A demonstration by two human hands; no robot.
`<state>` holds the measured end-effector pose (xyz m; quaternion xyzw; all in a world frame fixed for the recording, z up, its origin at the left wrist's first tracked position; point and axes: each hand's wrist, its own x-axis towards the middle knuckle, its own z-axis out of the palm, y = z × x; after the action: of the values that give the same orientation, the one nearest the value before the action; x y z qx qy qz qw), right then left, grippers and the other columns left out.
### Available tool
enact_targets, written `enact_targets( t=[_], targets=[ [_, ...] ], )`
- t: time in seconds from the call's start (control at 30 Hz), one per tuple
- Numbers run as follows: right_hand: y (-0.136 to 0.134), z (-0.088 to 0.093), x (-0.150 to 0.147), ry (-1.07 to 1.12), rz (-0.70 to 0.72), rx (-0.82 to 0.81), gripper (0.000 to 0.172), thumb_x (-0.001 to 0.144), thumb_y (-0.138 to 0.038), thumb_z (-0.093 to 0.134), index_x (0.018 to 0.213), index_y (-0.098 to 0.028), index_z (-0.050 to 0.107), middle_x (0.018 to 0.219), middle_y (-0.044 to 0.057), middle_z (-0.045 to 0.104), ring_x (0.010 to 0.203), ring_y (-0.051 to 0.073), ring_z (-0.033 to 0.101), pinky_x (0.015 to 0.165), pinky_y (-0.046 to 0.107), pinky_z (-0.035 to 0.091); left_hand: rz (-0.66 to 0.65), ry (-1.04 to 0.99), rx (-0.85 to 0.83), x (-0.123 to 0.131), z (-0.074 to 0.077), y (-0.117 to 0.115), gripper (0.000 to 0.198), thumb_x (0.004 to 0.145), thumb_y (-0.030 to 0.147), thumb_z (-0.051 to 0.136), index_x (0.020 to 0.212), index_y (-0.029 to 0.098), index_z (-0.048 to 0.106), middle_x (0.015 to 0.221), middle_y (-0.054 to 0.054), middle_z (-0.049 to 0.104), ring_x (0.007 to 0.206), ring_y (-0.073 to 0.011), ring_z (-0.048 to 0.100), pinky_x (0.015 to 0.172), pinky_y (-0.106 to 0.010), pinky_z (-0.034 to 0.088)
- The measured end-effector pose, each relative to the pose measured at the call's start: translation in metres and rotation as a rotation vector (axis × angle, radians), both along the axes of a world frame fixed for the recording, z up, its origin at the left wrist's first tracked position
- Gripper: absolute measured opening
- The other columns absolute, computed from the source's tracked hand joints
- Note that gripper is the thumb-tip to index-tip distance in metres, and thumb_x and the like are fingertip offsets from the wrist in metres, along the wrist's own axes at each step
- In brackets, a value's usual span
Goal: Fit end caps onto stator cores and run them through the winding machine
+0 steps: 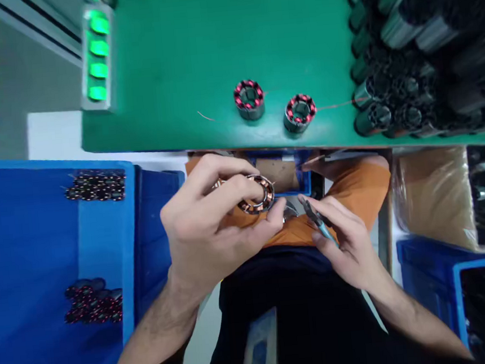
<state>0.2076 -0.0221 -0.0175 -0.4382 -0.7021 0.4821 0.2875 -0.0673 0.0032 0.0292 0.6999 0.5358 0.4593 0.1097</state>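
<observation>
My left hand [215, 218] is closed around a motor stator [267, 186], a ring with copper windings facing up, held over my lap. A bit of copper also shows between the fingers further left; I cannot tell whether it belongs to a second piece. In my right hand [349, 240] is a small pair of cutters [324, 230] with a light blue handle, its dark tip pointing up and left, apart from the stator. Beyond the hands, two stators with pink-red windings stand upright on the green bench top, a left one [251, 112] and a right one [299, 121].
Dark metal cylinders [373, 119] crowd the right of the green bench [213, 43]. A row of green-lit buttons [99, 71] sits at its left. Blue bins hold stator stacks [98, 188] on my left. A carton [434, 188] and another blue bin [428, 270] flank my right.
</observation>
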Motion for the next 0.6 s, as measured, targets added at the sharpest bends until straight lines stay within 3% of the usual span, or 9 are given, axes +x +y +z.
enact_targets(
  t=[0.17,0.33,0.53,0.6],
  targets=[
    [0.008,0.009,-0.008,0.088,0.036,-0.073,0.084,0.109,-0.004,0.065,0.183,-0.045,0.066,0.123,0.002,0.072,0.113,0.020,0.070,0.107,0.038,0.061,-0.014,-0.025,-0.012,0.012,-0.021,-0.013,0.029,0.099,0.034,0.103,0.094,0.028,0.075,0.104,0.000,0.085,0.084,-0.0163,0.080,0.063,-0.032,0.061],
    [0.007,0.011,-0.008,0.101,0.067,-0.080,0.089,0.106,-0.003,0.066,0.183,-0.047,0.065,0.126,0.002,0.074,0.114,0.021,0.069,0.109,0.041,0.062,-0.055,-0.004,0.011,0.008,-0.026,-0.013,0.029,0.099,0.038,0.103,0.095,0.030,0.076,0.106,-0.001,0.086,0.082,-0.0170,0.078,0.064,-0.035,0.064],
    [0.008,0.016,-0.010,0.034,0.038,-0.051,0.083,0.100,-0.002,0.067,0.173,-0.040,0.077,0.102,-0.001,0.070,0.092,0.019,0.066,0.084,0.034,0.058,-0.095,-0.008,-0.010,0.003,-0.026,-0.016,0.031,0.098,0.039,0.105,0.093,0.031,0.075,0.108,-0.002,0.086,0.082,-0.0191,0.078,0.063,-0.038,0.065],
    [0.007,0.016,-0.012,0.032,0.022,-0.044,0.082,0.098,0.000,0.068,0.169,-0.039,0.081,0.101,-0.002,0.076,0.085,0.018,0.065,0.077,0.032,0.056,-0.114,-0.019,-0.026,0.001,-0.027,-0.017,0.031,0.098,0.038,0.105,0.094,0.031,0.076,0.109,-0.003,0.086,0.084,-0.0200,0.079,0.064,-0.039,0.065]
  ],
)
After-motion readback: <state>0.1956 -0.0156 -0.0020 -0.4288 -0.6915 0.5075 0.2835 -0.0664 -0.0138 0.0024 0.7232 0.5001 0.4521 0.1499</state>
